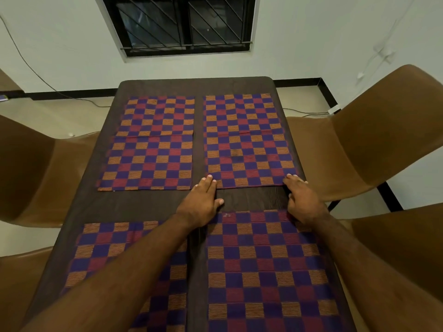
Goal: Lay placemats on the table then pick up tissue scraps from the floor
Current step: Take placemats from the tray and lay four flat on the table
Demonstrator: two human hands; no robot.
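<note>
Left hand [201,200] and right hand [303,200] flat, fingers straight, gripping nothing. They press the near corners of the far-right placemat [244,140], which lies along the table's [199,85] right edge.

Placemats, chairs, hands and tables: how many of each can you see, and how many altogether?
Placemats: 4
Chairs: 4
Hands: 2
Table: 1
Total: 11
</note>
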